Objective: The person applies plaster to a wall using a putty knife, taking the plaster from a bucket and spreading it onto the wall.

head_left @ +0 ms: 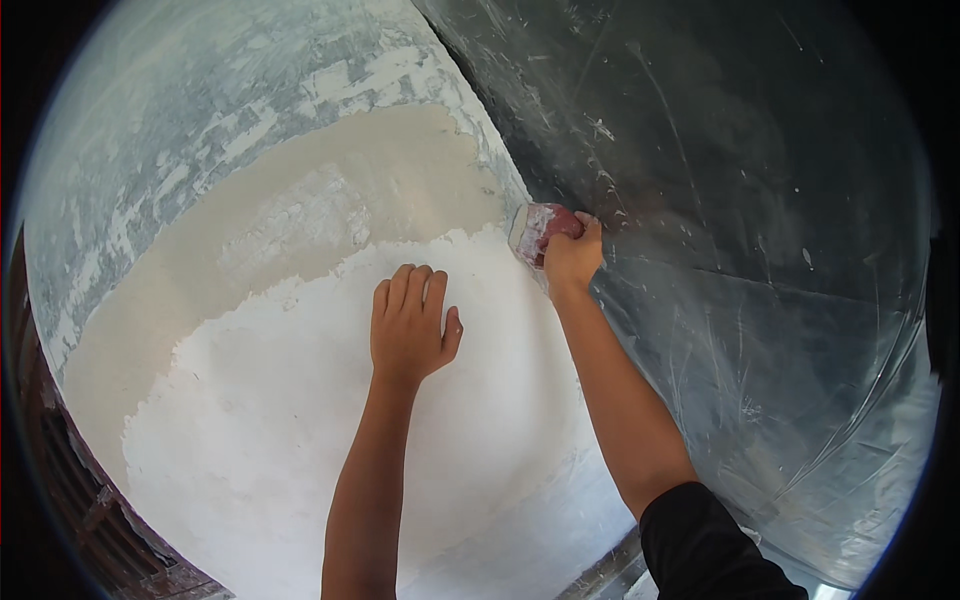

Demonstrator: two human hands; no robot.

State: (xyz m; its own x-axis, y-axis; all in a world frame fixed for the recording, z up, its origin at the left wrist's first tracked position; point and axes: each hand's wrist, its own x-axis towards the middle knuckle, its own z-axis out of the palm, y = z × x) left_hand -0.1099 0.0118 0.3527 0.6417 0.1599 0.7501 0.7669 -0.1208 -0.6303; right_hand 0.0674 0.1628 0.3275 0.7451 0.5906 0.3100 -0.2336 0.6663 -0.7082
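Head view: the right hand (575, 258) grips a reddish tool (562, 222), thumb and fingers closed on its near end. The tool's pale, white-smeared end points left and meets the rim of a broad curved surface (225, 145). The left hand (412, 328) lies lower and to the left, palm down over the white coat (270, 420), fingers nearly straight and slightly parted, thumb out to the side; how firmly it presses, I cannot tell. The tool is well apart from it.

Above the white coat runs a ragged beige band (410, 165), and beyond that patchy grey-green. A dark sheet (760, 200), creased and flecked with white, fills the right side, close beside the right hand and bounding it there. Brown slats (95, 500) border the lower left. Leftward from the tool, the white coat and beige band spread wide.
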